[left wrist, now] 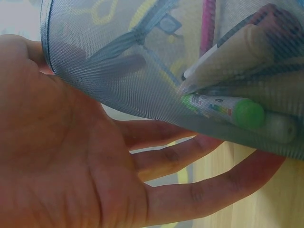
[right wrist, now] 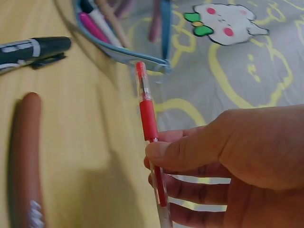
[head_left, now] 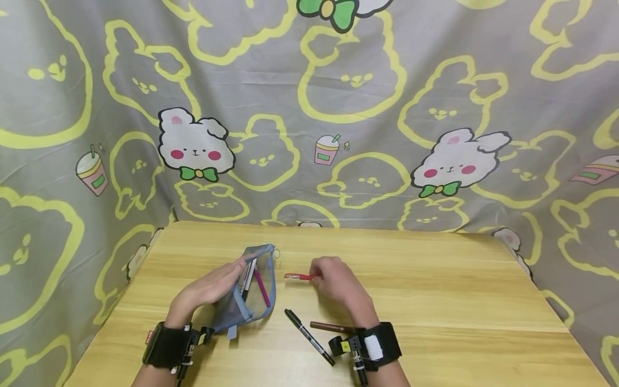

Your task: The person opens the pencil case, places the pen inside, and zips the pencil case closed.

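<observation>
Your left hand (head_left: 210,286) loosely gripping the mesh pouch (head_left: 230,312), right hand (head_left: 338,280) pinching the red gel pen (right wrist: 149,119), aim inside the pouch.

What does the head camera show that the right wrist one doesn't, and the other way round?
Only the head view: the black wrist straps and the drink cups printed on the curtain.
Only the right wrist view: the right hand's thumb against the red gel pen, and white lettering on the brown marker.
Both: that hand, pen and marker, plus the black marker, blue mesh pouch, magenta pen, curtain and wooden table.
</observation>
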